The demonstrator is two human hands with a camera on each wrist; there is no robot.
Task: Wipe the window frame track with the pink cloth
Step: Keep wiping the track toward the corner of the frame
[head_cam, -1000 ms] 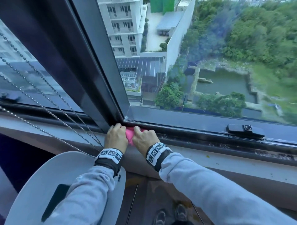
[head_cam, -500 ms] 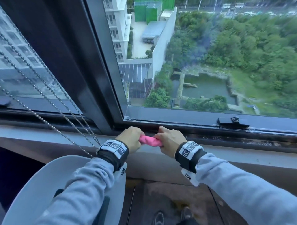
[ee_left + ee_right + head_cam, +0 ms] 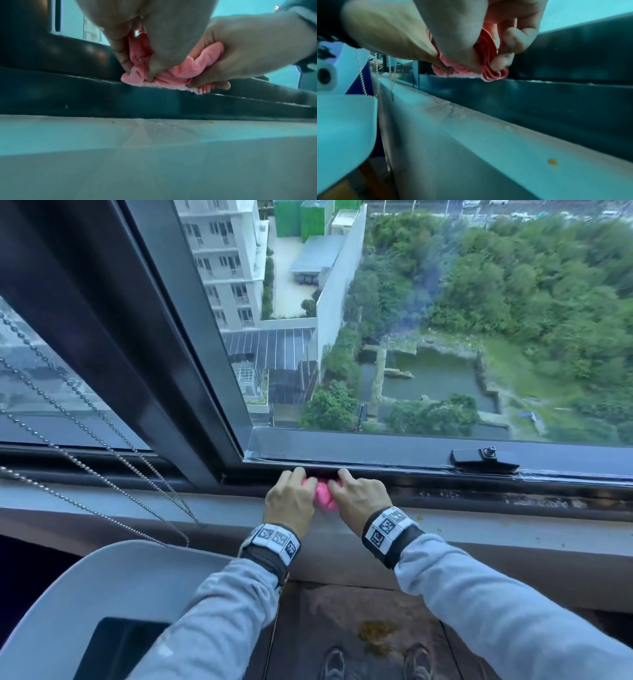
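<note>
A bunched pink cloth (image 3: 323, 495) sits on the dark window frame track (image 3: 445, 486), just right of the vertical mullion. My left hand (image 3: 291, 498) grips its left end and my right hand (image 3: 358, 496) grips its right end, side by side. In the left wrist view the left fingers (image 3: 123, 56) pinch the pink cloth (image 3: 154, 79) down onto the track's black rail (image 3: 154, 102). In the right wrist view the right fingers (image 3: 501, 63) curl round the folded pink cloth (image 3: 488, 73) against the rail (image 3: 539, 97). Most of the cloth is hidden by the hands.
A black window latch (image 3: 483, 458) sits on the sash to the right. Dirt lies along the track (image 3: 548, 501) further right. Bead chains (image 3: 102, 474) hang at the left over a white chair (image 3: 102, 594). A pale sill (image 3: 513, 525) runs below the track.
Half a second ago the cloth was stretched between my hands above the sill; now the hands have closed together, moved a little right along the track, and press it bunched onto the track.
</note>
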